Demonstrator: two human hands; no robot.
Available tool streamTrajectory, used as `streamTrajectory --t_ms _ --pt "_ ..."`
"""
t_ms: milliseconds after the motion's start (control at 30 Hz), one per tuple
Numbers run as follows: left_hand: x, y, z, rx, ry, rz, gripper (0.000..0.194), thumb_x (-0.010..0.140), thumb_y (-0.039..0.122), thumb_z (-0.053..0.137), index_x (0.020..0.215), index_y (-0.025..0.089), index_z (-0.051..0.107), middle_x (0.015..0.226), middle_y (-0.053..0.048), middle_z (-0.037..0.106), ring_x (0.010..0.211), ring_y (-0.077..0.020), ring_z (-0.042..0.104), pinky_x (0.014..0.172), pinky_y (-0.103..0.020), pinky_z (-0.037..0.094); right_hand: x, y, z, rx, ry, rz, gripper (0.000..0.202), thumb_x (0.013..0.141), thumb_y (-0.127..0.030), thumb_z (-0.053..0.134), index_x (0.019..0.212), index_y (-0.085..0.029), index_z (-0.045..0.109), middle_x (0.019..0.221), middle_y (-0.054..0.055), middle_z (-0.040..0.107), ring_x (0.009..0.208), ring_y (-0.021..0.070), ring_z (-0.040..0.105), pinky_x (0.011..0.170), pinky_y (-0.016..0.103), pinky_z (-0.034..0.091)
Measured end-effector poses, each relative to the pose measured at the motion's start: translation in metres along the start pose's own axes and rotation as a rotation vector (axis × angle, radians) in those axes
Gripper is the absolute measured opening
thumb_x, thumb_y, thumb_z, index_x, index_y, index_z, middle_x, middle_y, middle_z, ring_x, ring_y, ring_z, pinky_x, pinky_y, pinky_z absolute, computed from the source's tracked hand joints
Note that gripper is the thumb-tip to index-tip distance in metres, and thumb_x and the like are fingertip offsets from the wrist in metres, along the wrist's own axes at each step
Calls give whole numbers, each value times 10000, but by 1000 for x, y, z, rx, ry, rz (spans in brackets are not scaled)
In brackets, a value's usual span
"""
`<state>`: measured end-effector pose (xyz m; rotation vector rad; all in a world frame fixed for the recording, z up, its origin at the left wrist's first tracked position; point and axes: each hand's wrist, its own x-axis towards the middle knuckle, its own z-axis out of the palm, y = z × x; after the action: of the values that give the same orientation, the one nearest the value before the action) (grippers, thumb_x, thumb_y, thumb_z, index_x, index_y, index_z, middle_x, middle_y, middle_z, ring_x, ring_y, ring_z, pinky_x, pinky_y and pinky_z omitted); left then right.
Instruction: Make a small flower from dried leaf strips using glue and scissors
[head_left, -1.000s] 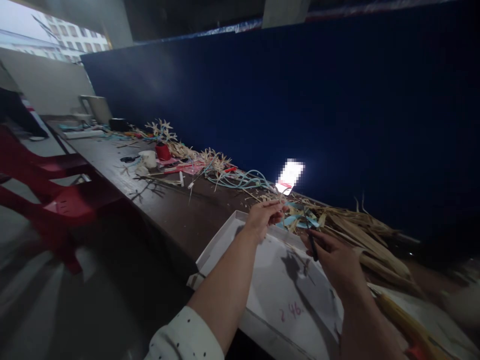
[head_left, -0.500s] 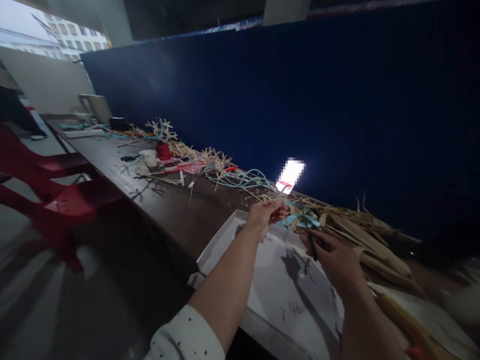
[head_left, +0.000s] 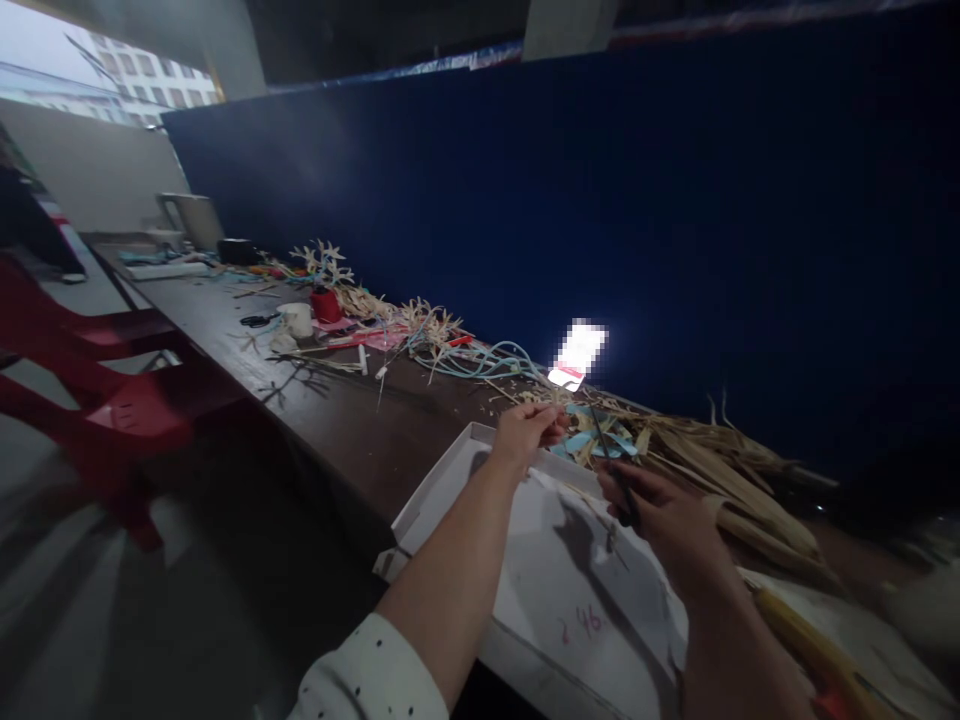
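Table (head_left: 405, 440): long, dark brown, surface littered. Shallow white tray (head_left: 536, 578) rests on the near part. Clock directions taken from the tray: brown dry husks (head_left: 705, 450) at two o'clock; pale blue-green cords (head_left: 491, 360) at eleven; white cup-shaped item (head_left: 298, 320) and, just beside it, black scissors (head_left: 257, 321) at ten.

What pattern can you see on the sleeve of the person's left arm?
Dark dots on a pale sleeve, best seen in the head view.

One white tray (head_left: 541, 572), one red spool (head_left: 326, 306)

Red chair (head_left: 142, 412), blue wall (head_left: 420, 200), probably a thread spool (head_left: 325, 306)
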<state>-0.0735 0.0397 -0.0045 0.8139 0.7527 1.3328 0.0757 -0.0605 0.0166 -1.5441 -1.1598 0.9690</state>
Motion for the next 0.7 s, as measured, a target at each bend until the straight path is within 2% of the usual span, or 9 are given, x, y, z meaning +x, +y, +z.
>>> streamTrajectory --t_ms 133,300,500,600,700 --pt "1 1 1 119 -12 88 168 709 269 668 789 122 681 672 -21 666 492 -55 550 439 -148 422 1 4 -5 131 -61 60 483 569 -423 803 988 -200 714 712 -3 652 571 102 537 537 213 436" --pt "-1 0 3 243 -25 294 162 745 262 619 823 137 686 729 -34 681 544 -92 589 460 -181 450 -1 1 -7 301 -47 113 414 569 -395 817 922 -200 724 686 -4 614 570 85 519 488 170 404" --pt "0 -6 2 333 -31 611 168 763 230 605 888 151 686 885 -74 688 770 -161 659 669 -268 541 -4 -4 -9 414 -88 117 382 603 -377 805 930 -203 710 666 -9 577 563 71 485 432 126 362" --pt "1 -6 -1 419 -3 773 158 770 191 599 899 168 687 942 -77 688 847 -166 648 757 -286 532 -4 -2 -10 444 -79 129 389 604 -366 809 939 -201 700 687 -5 587 590 73 499 466 118 390" --pt "2 -5 -4 512 20 848 178 792 156 560 916 181 685 943 -69 693 886 -161 637 827 -293 507 -3 0 -12 452 -109 129 396 640 -371 786 986 -211 679 730 4 605 616 80 514 480 121 399"
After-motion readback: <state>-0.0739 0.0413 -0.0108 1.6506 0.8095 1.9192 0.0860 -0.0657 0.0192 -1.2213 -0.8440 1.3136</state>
